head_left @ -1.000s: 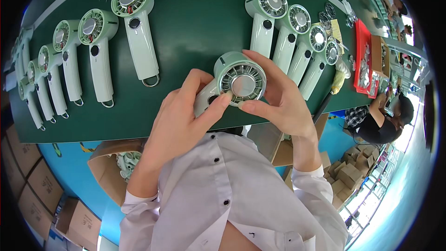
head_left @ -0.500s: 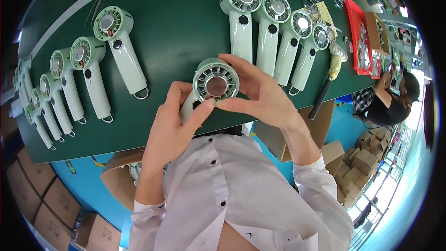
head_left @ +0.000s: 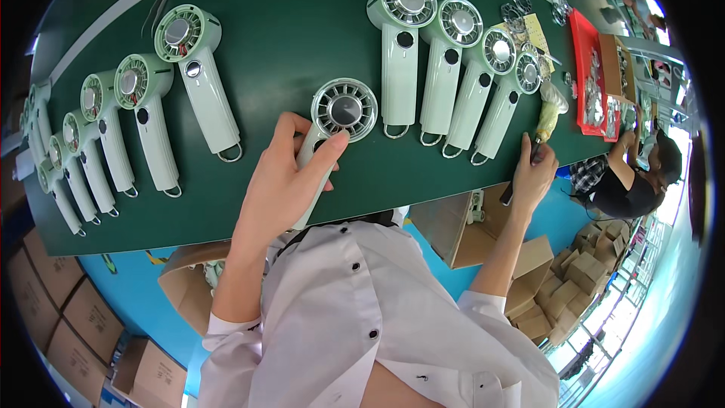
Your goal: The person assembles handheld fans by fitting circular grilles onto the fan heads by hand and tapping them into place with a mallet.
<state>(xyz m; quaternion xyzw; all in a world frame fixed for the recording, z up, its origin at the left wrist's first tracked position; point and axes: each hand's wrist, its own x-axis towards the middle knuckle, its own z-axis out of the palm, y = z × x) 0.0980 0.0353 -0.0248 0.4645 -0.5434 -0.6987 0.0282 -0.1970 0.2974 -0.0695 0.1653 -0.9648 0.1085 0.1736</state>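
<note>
My left hand [head_left: 291,181] grips the handle of a pale green handheld fan [head_left: 343,109], holding it over the green table [head_left: 287,45] with its round grille facing up. My right hand [head_left: 532,174] has reached to the table's right edge and closes on a dark-handled tool [head_left: 521,177] with a yellowish tip [head_left: 549,113]. To the right of the held fan lies a row of several identical fans [head_left: 453,68]. Another row of fans [head_left: 143,106] lies to the left.
A red tray [head_left: 585,68] with small metal parts and a yellow sheet [head_left: 532,30] sit at the far right. Another person [head_left: 627,174] works at the right. Cardboard boxes [head_left: 75,325] stand on the blue floor below the table's near edge.
My right hand let go of the fan and moved right to the tool. The left hand alone lowered the fan toward the table.
</note>
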